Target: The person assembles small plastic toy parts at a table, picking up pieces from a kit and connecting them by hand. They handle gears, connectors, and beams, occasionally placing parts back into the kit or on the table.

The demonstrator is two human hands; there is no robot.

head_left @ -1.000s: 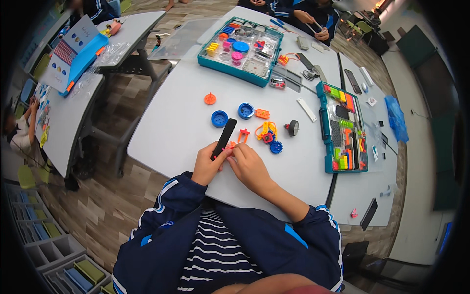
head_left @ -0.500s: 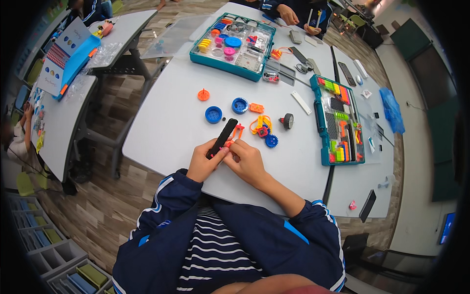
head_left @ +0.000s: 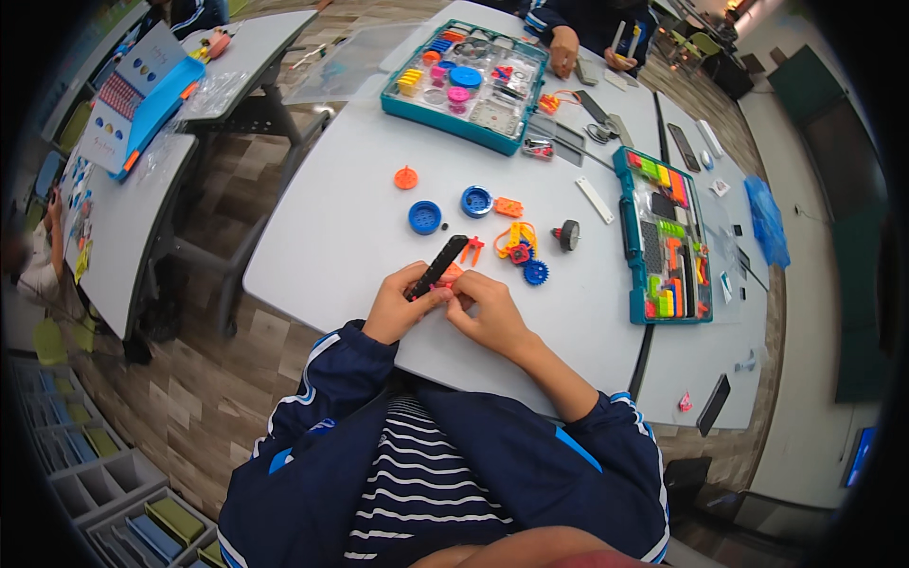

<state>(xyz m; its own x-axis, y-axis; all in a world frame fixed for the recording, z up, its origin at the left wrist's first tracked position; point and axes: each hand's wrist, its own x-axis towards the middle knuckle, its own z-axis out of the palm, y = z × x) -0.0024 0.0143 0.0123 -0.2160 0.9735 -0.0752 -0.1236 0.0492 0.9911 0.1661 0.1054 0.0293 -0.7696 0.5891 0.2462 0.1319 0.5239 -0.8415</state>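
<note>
My left hand [head_left: 401, 305] is closed round the lower end of a long black building beam [head_left: 438, 267], which slants up and away to the right. Close against the beam, my right hand [head_left: 490, 314] pinches a small orange-red building piece [head_left: 453, 273], partly hidden by the fingers. Just beyond my fingertips lies an orange forked piece [head_left: 472, 249]. Farther right is an orange and yellow assembly [head_left: 516, 244] beside a blue gear [head_left: 536, 273]. Two blue wheel hubs, one nearer [head_left: 425, 218] and one farther [head_left: 476, 201], lie past the beam.
A teal parts case [head_left: 454, 123] stands at the back of the white table, another teal case [head_left: 636, 246] at the right. Between them lie a white strip [head_left: 595, 201] and a black-tyred wheel [head_left: 567, 235]. Another person's hand [head_left: 564, 52] rests at the far edge.
My view has shifted slightly, so the table appears a little lower and farther right. The black beam leans slightly more to the right. Both my hands keep their hold close together.
</note>
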